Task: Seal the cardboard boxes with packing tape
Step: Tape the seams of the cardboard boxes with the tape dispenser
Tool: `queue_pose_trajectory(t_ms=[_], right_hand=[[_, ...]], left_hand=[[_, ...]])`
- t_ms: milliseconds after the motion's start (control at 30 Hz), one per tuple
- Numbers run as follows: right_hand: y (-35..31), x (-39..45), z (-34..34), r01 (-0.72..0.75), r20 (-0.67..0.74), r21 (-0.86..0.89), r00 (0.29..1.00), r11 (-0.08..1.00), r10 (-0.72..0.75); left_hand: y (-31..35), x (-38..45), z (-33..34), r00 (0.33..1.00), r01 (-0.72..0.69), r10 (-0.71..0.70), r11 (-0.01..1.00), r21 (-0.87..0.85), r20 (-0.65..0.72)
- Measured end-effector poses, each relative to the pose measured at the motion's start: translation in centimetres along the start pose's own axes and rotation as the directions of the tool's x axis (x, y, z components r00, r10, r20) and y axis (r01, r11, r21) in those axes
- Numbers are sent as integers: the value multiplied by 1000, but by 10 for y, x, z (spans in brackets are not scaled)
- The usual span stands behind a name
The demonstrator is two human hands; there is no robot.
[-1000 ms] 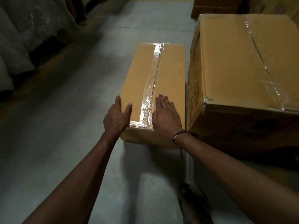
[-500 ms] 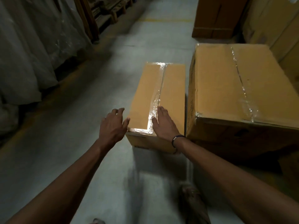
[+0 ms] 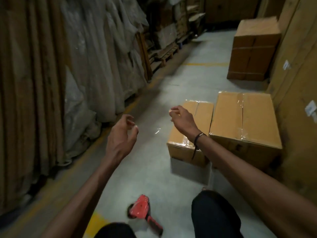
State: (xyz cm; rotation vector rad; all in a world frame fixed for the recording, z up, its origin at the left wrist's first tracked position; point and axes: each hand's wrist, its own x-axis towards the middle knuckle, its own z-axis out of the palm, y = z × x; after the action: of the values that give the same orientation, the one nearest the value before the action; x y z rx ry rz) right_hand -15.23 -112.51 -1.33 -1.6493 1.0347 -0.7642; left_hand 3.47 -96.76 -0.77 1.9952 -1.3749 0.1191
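A small cardboard box (image 3: 204,117) stands on the concrete floor with clear tape along its top seam. A larger taped box (image 3: 243,117) sits tight against its right side. My left hand (image 3: 121,134) hovers in the air left of the small box, fingers loosely curled, holding nothing. My right hand (image 3: 181,117) is raised over the small box's near left part, fingers loosely bent, empty; a dark band circles its wrist. A red tape dispenser (image 3: 142,210) lies on the floor near my knees.
Wrapped bundles and tall rolls (image 3: 72,83) line the left side behind a yellow floor line. A tall strapped carton (image 3: 253,52) stands further back on the right. Big cartons (image 3: 298,83) form a wall on the right. My knees (image 3: 216,217) fill the bottom edge.
Both hands have lifted off the small box and now hang in the air. The view has pulled back and up, bringing the tape dispenser and my knees into sight.
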Motion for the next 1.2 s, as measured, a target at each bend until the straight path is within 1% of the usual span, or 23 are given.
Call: queue_pose_trajectory(t_ms=[133,300,400,533,600,667,800,933,1033,1100,1200], right_hand=[[-78,-90,16,42,82,119,995,992,-52],[-138,-183,61,61,239,230,964,971,-117],[-158,-225,98,41,340,278,930,960,-138],[-175,-275,153,18,501,308,847,951,-178],[-181,-297,182,6,584,307,789,952,-193],[-185,-324,208,8,668,300,712,954,-216],[-188,-378,253,5,783,295,572,955,-245],[-188,-426,291,4,846,281,472,960,-250],[-187,-464,315,-8,898,271,362,963,-250],[-185,-490,330,3,924,257,291,966,-247],[-180,-529,357,32,953,234,189,972,-236]], left_hand=[[26,-68,-96,973,106,-128,987,-121,-192],[34,-150,-191,906,183,-252,957,-225,-339],[33,-196,-239,848,227,-314,943,-241,-426],[25,-260,-289,731,309,-405,914,-263,-549],[21,-293,-307,673,358,-446,894,-268,-590],[13,-326,-320,613,415,-496,865,-283,-615],[-3,-382,-347,494,508,-551,811,-291,-672],[1,-433,-375,386,573,-576,762,-302,-721],[3,-473,-395,309,610,-578,729,-309,-755],[2,-503,-407,265,656,-592,690,-308,-761],[-4,-549,-425,171,713,-593,626,-317,-787]])
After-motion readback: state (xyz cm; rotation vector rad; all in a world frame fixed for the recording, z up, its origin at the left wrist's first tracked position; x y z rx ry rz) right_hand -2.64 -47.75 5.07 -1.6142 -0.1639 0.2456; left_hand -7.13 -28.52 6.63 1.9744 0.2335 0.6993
